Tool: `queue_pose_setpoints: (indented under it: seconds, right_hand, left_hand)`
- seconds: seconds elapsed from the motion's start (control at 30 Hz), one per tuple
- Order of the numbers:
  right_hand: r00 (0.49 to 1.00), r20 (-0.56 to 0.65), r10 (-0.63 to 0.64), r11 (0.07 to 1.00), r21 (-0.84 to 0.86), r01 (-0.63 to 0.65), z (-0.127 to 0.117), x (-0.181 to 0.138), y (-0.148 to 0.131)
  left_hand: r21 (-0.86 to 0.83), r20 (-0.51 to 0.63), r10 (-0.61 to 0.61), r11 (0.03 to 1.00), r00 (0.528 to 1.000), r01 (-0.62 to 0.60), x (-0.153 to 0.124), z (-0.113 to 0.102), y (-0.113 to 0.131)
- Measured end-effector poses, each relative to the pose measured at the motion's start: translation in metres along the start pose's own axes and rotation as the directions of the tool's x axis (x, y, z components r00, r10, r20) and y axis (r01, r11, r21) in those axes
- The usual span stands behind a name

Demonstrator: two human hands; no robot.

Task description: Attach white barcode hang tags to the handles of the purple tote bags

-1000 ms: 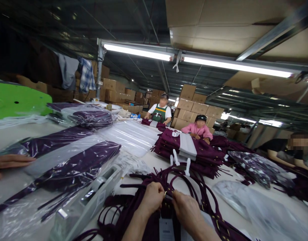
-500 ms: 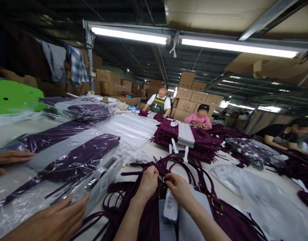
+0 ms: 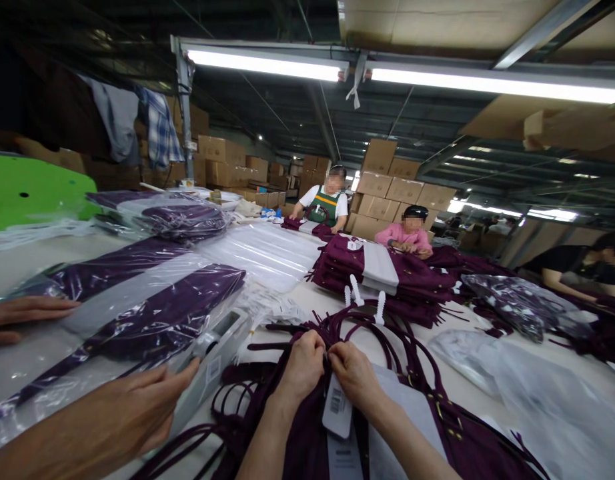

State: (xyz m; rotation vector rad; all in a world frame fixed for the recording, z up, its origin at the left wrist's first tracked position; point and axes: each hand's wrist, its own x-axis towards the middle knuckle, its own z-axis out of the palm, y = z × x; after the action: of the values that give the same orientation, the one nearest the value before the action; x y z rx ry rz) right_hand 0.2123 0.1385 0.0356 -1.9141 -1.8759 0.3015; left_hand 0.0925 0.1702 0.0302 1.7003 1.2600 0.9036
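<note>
Tabletop [image 3: 62,257]: hands [image 3: 303,365] [image 3: 355,377] at bag [image 3: 307,440] (purple).

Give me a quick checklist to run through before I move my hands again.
1. Both hands at the bag: ok; left hand and right hand are close together at the top of the purple bag, fingers pinched.
2. Barcode tag facing outward: ok; it hangs by the right hand, barcode showing.
3. Tag fastened: cannot tell; fingers hide its top.
4. Straps tidy: not ok; they loop and spread loosely.
5. Co-worker's hand apart from yours: ok; it is by the pale plastic device.
</note>
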Motion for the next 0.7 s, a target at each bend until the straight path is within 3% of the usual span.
queue_pose_setpoints:
  seconds: [0.17, 0.3, 0.53, 0.7]
  right_hand:
    - [0.998, -0.008, -0.068, 0.997, 0.033, 0.068, 0.004, 0.000, 0.003]
    - [1.000, -0.016, -0.021, 1.000, -0.011, 0.021, 0.006, 0.001, 0.000]
    - [0.997, -0.081, -0.004, 0.994, 0.110, 0.012, 0.010, 0.000, 0.006]
    - [0.998, -0.061, -0.001, 0.984, 0.178, 0.012, 0.010, 0.002, 0.013]
  left_hand:
    - [-0.050, 0.008, 0.005, 0.999, 1.000, -0.005, 0.001, 0.002, -0.004]
    - [-0.074, 0.014, 0.013, 0.997, 1.000, -0.012, 0.001, 0.004, -0.006]
    - [-0.237, 0.094, -0.165, 0.954, 0.982, 0.183, -0.001, 0.008, 0.003]
    - [-0.364, 0.057, -0.177, 0.913, 0.983, 0.185, -0.002, 0.008, 0.006]
